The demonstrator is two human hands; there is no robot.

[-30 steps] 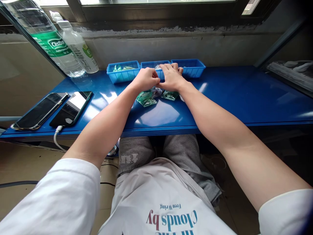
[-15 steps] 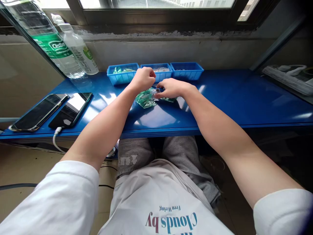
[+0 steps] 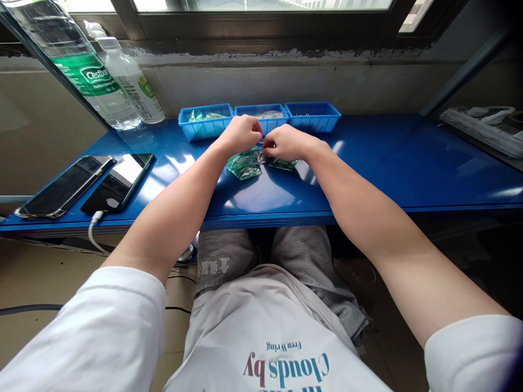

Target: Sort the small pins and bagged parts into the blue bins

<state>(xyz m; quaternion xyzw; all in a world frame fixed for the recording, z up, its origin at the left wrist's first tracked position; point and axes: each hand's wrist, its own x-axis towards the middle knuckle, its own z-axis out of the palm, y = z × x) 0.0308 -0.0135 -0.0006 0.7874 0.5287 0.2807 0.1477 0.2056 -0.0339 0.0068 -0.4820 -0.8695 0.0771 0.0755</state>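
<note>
My left hand [image 3: 244, 133] is closed in a pinch just in front of the middle blue bin [image 3: 267, 128]; whatever its fingertips hold is too small to make out. Close beside it, my right hand [image 3: 289, 142] has its thumb and fingers curled together, their tips near a small clear plastic piece [image 3: 260, 158]. What sits between those fingers cannot be made out either. A shiny green packet [image 3: 244, 166] lies on the blue table below my left hand. Another green packet [image 3: 283, 164] lies partly under my right hand.
A left blue bin [image 3: 206, 129] holds green packets, and a right one [image 3: 314, 125] holds small pieces. Two phones [image 3: 65, 185] lie at the left, one with a white cable [image 3: 93, 226]. A large bottle [image 3: 93, 81] and a smaller bottle [image 3: 137, 87] stand behind them.
My right hand has lifted slightly away from me, and its thumb has drawn up toward the fingers. More of the green packet beneath it shows. My left hand has shifted slightly right.
</note>
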